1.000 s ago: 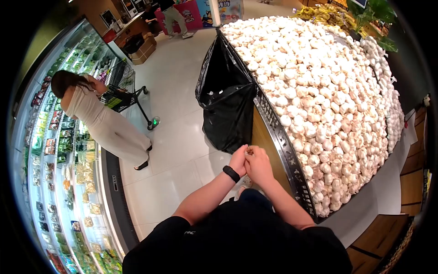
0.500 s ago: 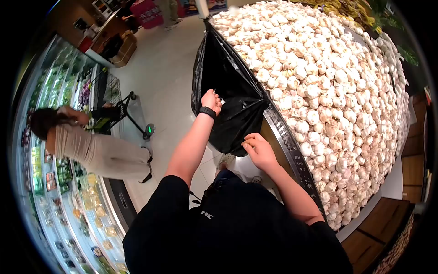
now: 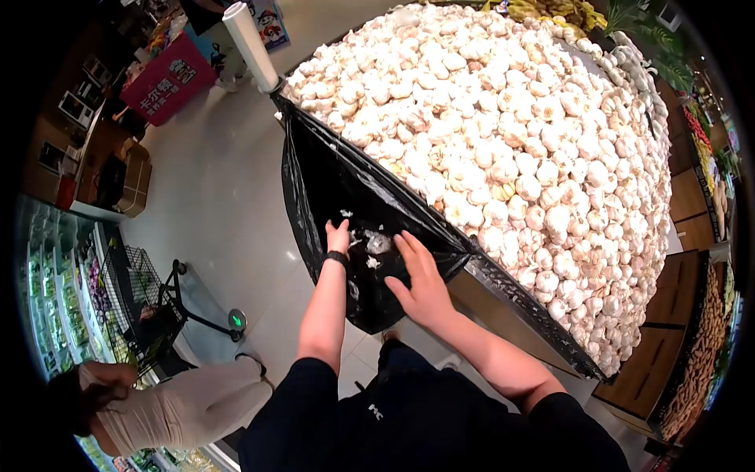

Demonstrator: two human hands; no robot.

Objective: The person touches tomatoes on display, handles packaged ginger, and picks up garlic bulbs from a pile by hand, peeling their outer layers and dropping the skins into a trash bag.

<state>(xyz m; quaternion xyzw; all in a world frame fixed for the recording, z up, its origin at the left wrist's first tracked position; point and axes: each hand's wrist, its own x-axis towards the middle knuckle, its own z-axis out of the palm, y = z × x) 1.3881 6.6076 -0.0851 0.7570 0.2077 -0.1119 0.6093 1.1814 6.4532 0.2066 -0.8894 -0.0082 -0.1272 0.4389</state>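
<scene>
A black plastic bag [image 3: 314, 161] hangs wide open along the edge of the display, with whitish scraps [image 3: 377, 242] inside. My left hand [image 3: 337, 236], a dark band on its wrist, is over the bag's opening with fingers apart and nothing visible in them. To its right, my right hand [image 3: 418, 279] is spread at the bag's near side, palm down and holding nothing. Beside the bag rises a large heap of garlic bulbs [image 3: 503, 157] behind a black rim [image 3: 535, 311].
A person in light clothes [image 3: 189, 405] stands at lower left near a shopping cart [image 3: 141, 311] and a refrigerated shelf [image 3: 55, 291]. A white roll [image 3: 250, 46] stands at the display's corner. Cardboard boxes [image 3: 135, 177] and a pink stand [image 3: 169, 77] are farther back.
My left hand has opened over the bag. My right hand has moved forward to the bag and spread its fingers. The view has shifted toward the bag and garlic.
</scene>
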